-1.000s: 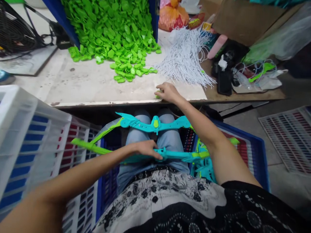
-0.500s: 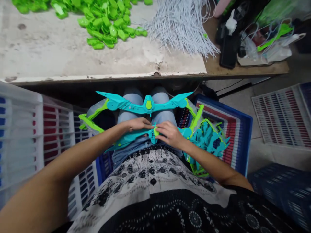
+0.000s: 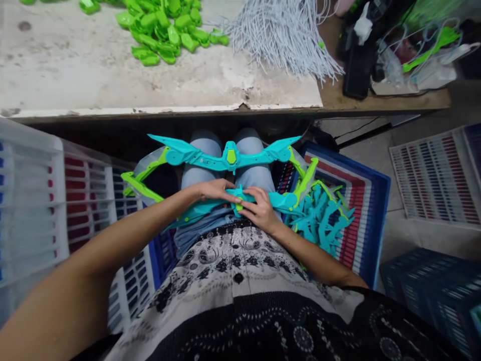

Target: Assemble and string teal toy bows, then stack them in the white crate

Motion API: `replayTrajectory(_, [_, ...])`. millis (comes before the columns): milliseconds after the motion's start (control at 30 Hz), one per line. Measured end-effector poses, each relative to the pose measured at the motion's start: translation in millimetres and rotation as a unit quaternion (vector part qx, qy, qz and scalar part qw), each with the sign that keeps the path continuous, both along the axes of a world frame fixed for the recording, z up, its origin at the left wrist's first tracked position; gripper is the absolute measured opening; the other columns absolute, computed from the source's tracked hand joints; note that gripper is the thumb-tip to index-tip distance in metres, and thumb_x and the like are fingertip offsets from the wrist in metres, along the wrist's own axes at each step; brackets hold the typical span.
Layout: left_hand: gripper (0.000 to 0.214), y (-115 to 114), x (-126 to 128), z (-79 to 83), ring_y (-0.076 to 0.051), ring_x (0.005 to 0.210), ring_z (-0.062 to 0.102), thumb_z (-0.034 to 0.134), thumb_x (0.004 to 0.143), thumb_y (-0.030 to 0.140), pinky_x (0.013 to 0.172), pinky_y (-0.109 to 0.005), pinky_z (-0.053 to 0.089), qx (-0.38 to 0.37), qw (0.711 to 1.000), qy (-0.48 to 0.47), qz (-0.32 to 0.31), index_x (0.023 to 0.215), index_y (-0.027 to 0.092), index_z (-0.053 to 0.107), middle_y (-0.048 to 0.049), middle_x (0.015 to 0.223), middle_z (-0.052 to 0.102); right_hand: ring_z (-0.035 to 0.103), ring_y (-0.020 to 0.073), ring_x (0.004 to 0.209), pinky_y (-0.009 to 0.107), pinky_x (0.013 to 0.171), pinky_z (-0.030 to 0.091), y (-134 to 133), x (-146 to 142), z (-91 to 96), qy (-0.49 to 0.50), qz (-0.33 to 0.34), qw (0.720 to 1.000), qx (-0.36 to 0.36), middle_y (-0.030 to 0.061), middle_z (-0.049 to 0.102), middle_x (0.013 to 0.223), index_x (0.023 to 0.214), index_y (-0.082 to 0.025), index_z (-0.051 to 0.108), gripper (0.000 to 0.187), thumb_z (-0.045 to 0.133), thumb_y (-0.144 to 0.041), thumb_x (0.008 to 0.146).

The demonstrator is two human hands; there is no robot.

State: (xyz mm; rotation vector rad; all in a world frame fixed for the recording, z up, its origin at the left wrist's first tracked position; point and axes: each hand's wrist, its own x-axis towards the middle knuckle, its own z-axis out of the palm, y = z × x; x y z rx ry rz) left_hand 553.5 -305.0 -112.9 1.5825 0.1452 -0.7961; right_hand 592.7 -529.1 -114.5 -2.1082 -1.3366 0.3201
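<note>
Across my lap lie two turquoise plastic toy bows with lime-green tips. The farther toy bow (image 3: 199,159) rests over my knees, a green piece (image 3: 231,157) set in its middle. My left hand (image 3: 217,190) grips the nearer toy bow (image 3: 280,200) just left of its centre, thumb stretched toward the middle. On the right side of that centre, my right hand (image 3: 259,208) has its fingers bent and pressed against a small green plastic piece (image 3: 239,205). Fingers partly cover this piece, and the undersides of both hands are hidden.
A worktable (image 3: 93,85) ahead carries a heap of green pieces (image 3: 161,30) and a bundle of white cords (image 3: 285,40). A black phone (image 3: 356,75) lies at its right. White crates (image 3: 60,150) stand left; a blue-rimmed crate (image 3: 381,220) with more bow parts (image 3: 323,215) stands right.
My left thumb has come over to the green piece at the nearer bow's centre. The right fingers have shifted slightly and curled more around it. The view has tilted a little.
</note>
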Motion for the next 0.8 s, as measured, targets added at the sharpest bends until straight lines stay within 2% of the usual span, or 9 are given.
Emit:
replayTrajectory(100, [0.053,-2.4,2.8,-3.5,-0.014,0.069,0.049,0.069,0.060,0.058,0.060,-0.023,0.034,0.092,0.993,-0.047,-0.047,0.086,0.012,0.064,0.0009,0.074,0.057,0.048,0.0260,0.117,0.046,0.099,0.039,4.4,-0.7,2.0,0.046,-0.054,0.997,-0.024,0.0087,0.055,0.126,0.116,-0.027,0.060,0.041,0.064,-0.044,0.079])
replayTrajectory(233, [0.052,-5.2,2.4,-7.2,-0.014,0.068,0.049,0.064,0.064,0.059,0.059,-0.023,0.034,0.120,0.989,-0.075,-0.048,0.086,0.012,0.063,0.0019,0.071,0.054,0.050,0.0293,0.112,0.048,0.097,0.037,15.6,-2.3,3.5,0.057,-0.073,0.991,-0.092,0.0097,0.059,0.120,0.134,-0.025,0.042,0.071,0.069,-0.047,0.073])
replayTrajectory(400, [0.050,-17.4,-13.7,11.3,-0.019,0.075,0.057,0.062,0.071,0.055,0.066,-0.025,0.040,0.212,0.966,-0.140,-0.046,0.100,0.014,0.062,-0.0024,0.084,0.064,0.050,0.0318,0.106,0.049,0.093,0.039,18.0,-6.0,9.5,0.008,-0.054,0.991,-0.119,0.0148,0.060,0.112,0.140,-0.013,0.037,0.085,0.071,-0.047,0.070])
replayTrajectory(500, [0.047,-31.9,-37.1,27.9,-0.022,0.081,0.062,0.054,0.082,0.049,0.069,-0.028,0.044,0.325,0.920,-0.217,-0.035,0.117,0.018,0.057,-0.0075,0.097,0.066,0.052,0.0291,0.108,0.046,0.092,0.042,14.3,15.9,34.7,0.036,0.040,0.990,-0.131,0.0132,0.060,0.115,0.137,-0.016,0.044,0.071,0.069,-0.037,0.074])
replayTrajectory(567, [0.041,-39.1,-53.5,31.2,-0.024,0.086,0.062,0.048,0.089,0.041,0.072,-0.032,0.046,0.423,0.857,-0.294,-0.024,0.123,0.021,0.055,-0.0109,0.105,0.064,0.056,0.0233,0.107,0.039,0.093,0.044,18.8,48.8,59.6,0.089,0.126,0.983,-0.101,0.0081,0.064,0.114,0.127,-0.021,0.055,0.050,0.063,-0.030,0.079])
replayTrajectory(600, [0.038,-41.2,-60.2,29.5,-0.025,0.090,0.062,0.046,0.090,0.034,0.075,-0.034,0.047,0.466,0.819,-0.335,-0.016,0.126,0.024,0.055,-0.0122,0.110,0.062,0.058,0.0204,0.105,0.035,0.092,0.045,25.4,70.8,72.0,0.105,0.138,0.982,-0.072,0.0059,0.065,0.112,0.121,-0.022,0.060,0.041,0.061,-0.028,0.080])
replayTrajectory(633, [0.038,-42.3,-65.5,26.0,-0.026,0.094,0.061,0.045,0.091,0.027,0.079,-0.036,0.047,0.501,0.783,-0.368,-0.007,0.128,0.027,0.054,-0.0130,0.114,0.060,0.060,0.0184,0.102,0.031,0.091,0.045,35.6,95.8,83.1,0.108,0.113,0.987,-0.038,0.0046,0.067,0.109,0.114,-0.022,0.064,0.033,0.057,-0.026,0.082])
replayTrajectory(700, [0.046,-42.8,-71.5,16.6,-0.027,0.102,0.058,0.046,0.088,0.018,0.085,-0.040,0.047,0.544,0.733,-0.408,0.011,0.131,0.034,0.052,-0.0137,0.123,0.055,0.062,0.0188,0.097,0.031,0.089,0.045,66.0,151.9,99.1,0.034,-0.055,0.998,0.027,0.0060,0.069,0.102,0.104,-0.019,0.069,0.027,0.051,-0.026,0.085])
replayTrajectory(800, [0.052,-42.1,-72.2,9.3,-0.033,0.113,0.052,0.055,0.084,0.022,0.086,-0.045,0.048,0.554,0.727,-0.406,0.015,0.133,0.037,0.048,-0.0151,0.136,0.044,0.061,0.0233,0.099,0.035,0.089,0.043,125.3,235.0,106.8,-0.086,-0.249,0.964,0.035,0.0106,0.069,0.099,0.097,-0.015,0.069,0.029,0.044,-0.022,0.086])
